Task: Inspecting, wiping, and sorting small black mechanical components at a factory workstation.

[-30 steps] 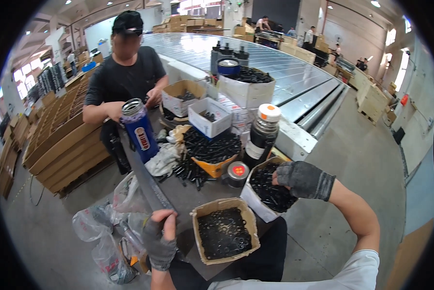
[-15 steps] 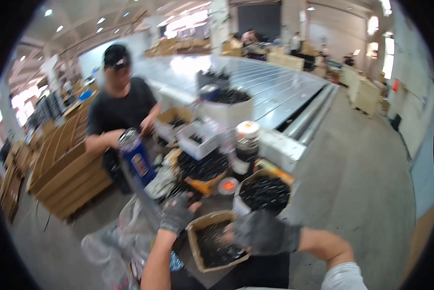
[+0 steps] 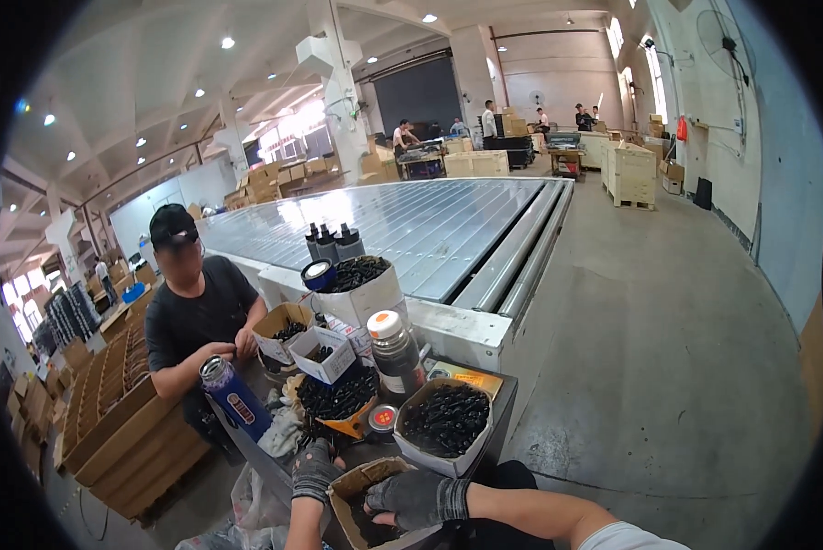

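Observation:
Both my hands wear dark grey gloves. My left hand [image 3: 316, 469] grips the left rim of a small brown cardboard box [image 3: 356, 480] holding small black parts, low in the view. My right hand [image 3: 418, 498] reaches into that box from the right, palm down, fingers curled over the parts; whether it holds any is hidden. Just behind stands a white box [image 3: 445, 420] heaped with black parts.
A person in a black shirt and cap [image 3: 196, 316] across the bench holds a blue cylindrical bottle [image 3: 235, 399]. Several open boxes of black parts [image 3: 338, 394], a dark flask with a white cap [image 3: 395, 350] and a roller conveyor [image 3: 430, 229] lie behind. Cardboard stacks [image 3: 118, 412] at left.
My right hand came down from the white box into the brown box. My left hand shifted onto the box's rim. The view tilted upward.

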A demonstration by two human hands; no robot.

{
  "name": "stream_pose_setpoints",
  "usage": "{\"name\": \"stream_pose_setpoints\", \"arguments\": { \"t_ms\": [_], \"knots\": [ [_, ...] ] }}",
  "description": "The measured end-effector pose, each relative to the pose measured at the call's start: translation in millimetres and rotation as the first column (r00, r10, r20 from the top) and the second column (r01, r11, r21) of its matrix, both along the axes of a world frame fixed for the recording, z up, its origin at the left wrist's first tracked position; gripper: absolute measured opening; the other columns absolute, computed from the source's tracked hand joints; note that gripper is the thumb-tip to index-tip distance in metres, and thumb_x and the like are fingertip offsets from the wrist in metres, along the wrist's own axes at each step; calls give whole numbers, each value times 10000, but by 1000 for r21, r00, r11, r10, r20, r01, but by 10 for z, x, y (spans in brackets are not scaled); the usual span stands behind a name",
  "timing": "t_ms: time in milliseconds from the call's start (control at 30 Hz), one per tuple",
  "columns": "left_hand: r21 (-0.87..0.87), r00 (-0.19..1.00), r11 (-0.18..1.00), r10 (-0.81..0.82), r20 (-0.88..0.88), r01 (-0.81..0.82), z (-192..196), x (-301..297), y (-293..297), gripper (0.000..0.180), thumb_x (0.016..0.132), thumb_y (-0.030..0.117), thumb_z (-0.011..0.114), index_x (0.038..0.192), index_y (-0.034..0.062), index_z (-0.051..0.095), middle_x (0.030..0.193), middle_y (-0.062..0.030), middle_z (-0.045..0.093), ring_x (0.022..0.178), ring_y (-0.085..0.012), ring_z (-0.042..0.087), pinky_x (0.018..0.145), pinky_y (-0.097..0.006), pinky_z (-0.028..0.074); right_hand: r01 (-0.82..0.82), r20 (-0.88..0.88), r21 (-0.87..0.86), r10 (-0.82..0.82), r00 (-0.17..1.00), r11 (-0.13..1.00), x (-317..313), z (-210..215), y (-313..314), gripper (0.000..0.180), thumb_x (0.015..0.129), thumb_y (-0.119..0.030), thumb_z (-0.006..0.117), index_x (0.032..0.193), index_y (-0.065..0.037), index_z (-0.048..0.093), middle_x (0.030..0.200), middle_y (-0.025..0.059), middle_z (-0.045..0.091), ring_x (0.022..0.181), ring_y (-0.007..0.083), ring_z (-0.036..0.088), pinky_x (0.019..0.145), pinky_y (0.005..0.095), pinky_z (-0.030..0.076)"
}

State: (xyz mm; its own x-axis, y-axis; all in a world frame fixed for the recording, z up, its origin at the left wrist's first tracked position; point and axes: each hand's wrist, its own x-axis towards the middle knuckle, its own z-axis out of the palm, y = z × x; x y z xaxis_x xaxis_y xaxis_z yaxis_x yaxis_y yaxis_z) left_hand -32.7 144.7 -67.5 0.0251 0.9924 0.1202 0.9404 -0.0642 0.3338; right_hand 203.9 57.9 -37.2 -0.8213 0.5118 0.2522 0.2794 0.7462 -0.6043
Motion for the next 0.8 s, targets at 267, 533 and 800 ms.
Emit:
{"name": "stream_pose_setpoints", "arguments": {
  "t_ms": [267, 533, 800],
  "knots": [
    [-153, 999, 987, -46, -26, 41, 74, -33, 48, 480, 738, 229, 808, 1159, 68, 641, 1126, -203, 691, 1090, -359, 655, 919, -437, 523, 23, 144, -56, -15, 989, 998, -18, 68, 19, 300, 933, -319, 643, 1109, -76, 657, 1006, 110, 688, 1023, 293, 648, 906, 393, 489],
    [-184, 988, 978, -117, -103, 97, 121, 66, 125, 407, 768, 257, 778, 1104, 67, 647, 1065, -211, 698, 1050, -377, 662, 903, -444, 522, -46, 348, 68, 20, 937, 997, -90, 168, 79, 403, 809, -257, 723, 1152, -60, 651, 1087, 137, 683, 1084, 347, 634, 916, 444, 495],
    [31, 973, 991, -137, 188, 134, -277, -279, 198, 289, 759, 207, 717, 967, 11, 678, 881, -191, 714, 848, -327, 708, 768, -400, 547, -66, 571, 114, -11, 821, 991, -486, 95, 151, 768, 589, -325, 879, 1270, -82, 622, 1135, 170, 694, 1103, 378, 641, 939, 458, 499]
  ]
}}
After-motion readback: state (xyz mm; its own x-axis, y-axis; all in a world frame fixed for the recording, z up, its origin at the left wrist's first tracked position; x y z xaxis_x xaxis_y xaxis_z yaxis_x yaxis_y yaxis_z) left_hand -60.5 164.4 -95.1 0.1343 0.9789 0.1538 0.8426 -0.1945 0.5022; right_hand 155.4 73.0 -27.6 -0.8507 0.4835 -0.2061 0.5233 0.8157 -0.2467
